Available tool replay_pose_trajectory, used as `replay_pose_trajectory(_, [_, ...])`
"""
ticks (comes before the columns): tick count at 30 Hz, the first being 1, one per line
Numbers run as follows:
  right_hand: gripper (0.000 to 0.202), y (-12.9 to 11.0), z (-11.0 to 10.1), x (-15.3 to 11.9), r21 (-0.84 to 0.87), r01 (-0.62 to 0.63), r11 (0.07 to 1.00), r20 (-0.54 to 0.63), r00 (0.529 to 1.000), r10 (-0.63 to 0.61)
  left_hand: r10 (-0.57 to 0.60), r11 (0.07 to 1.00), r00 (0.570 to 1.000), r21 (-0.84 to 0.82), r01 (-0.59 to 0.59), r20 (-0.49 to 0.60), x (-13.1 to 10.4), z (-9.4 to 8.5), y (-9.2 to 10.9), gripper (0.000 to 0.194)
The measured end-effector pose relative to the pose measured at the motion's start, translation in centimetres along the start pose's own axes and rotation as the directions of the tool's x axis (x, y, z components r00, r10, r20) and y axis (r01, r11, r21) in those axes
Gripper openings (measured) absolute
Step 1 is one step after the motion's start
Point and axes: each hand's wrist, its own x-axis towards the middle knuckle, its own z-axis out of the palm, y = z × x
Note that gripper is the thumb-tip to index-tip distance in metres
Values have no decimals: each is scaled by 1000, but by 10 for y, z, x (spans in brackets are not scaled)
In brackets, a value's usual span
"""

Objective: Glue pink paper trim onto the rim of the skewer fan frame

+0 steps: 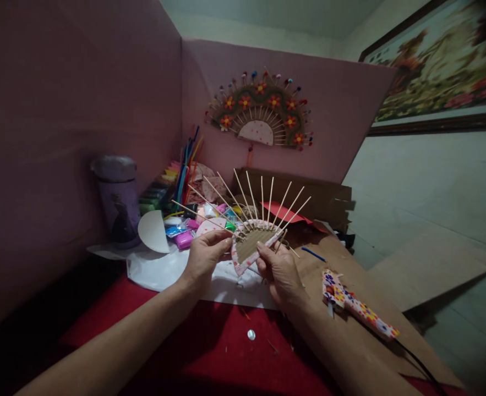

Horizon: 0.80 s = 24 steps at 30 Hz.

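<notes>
Cardboard fan (251, 246), its sticks (270, 199) spreading upward, is hanging above the table (222, 346) between my left grip (205, 256), which is pinching its left edge, and my right grip (282, 272), which is pinching its lower right. I am seeing a purple tumbler (116, 203), contents hidden, and plastic packets (176, 230) holding pink and blue material (184, 240).

there are two hands (205, 257), two fans (251, 246) — one tumbler (119, 206), one glue gun (334, 289), one framed picture (444, 74).
</notes>
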Motion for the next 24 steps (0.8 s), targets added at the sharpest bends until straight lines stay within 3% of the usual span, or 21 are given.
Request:
replay_pose_trajectory(15, [21,0,2,-1,19,30,999,15,999,-30,15,1000,1000,-14,-16,-16,1,-1,0,18])
replay_pose_trajectory(24, [19,-2,3,-2,21,14,1000,81,997,-16,-14,999,999,-42,15,31,2,-3,0,15])
